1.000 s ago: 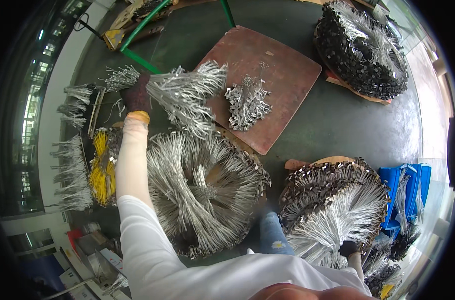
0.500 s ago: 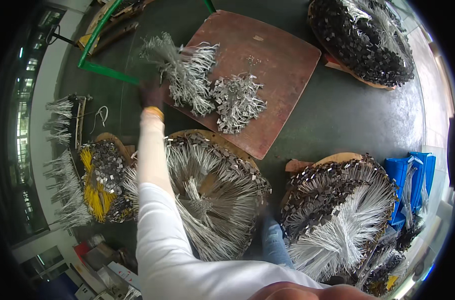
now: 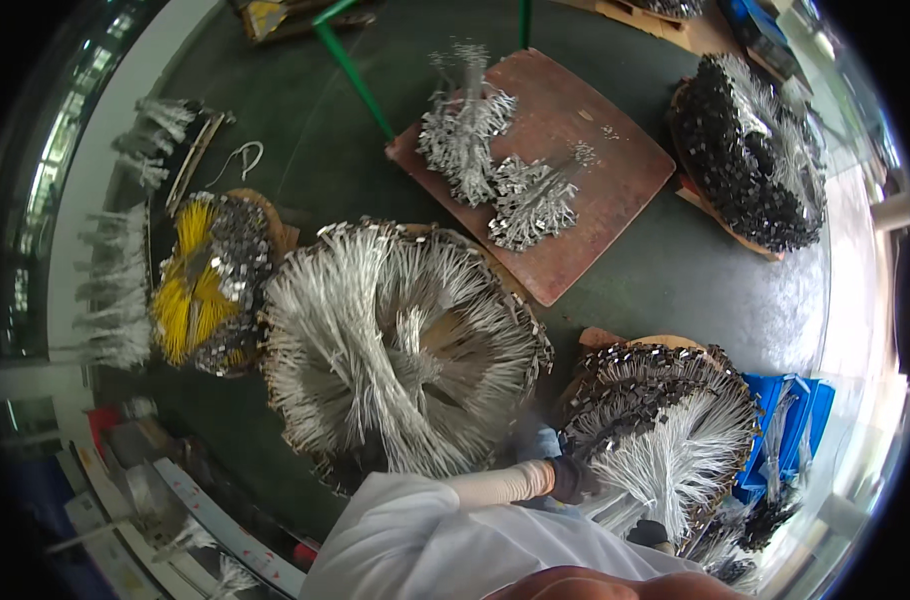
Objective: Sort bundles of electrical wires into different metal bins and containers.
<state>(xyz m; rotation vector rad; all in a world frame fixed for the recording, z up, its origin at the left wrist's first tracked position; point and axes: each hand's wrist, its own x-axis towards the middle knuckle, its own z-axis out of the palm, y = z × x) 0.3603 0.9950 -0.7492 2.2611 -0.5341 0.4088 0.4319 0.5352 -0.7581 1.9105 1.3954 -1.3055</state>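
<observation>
The head view showed the left hand (image 3: 572, 478), dark-gloved, its fingers' state not discernible, reaching into the white wire pile (image 3: 665, 440) at lower right, seemingly gathering a bundle, which next called for a firm grasp.

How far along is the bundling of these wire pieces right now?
Two bundles already lie on the brown board. Both gloved hands, left hand and right hand, are at the fanned white pile. The large middle pile and the dark pile remain.
</observation>
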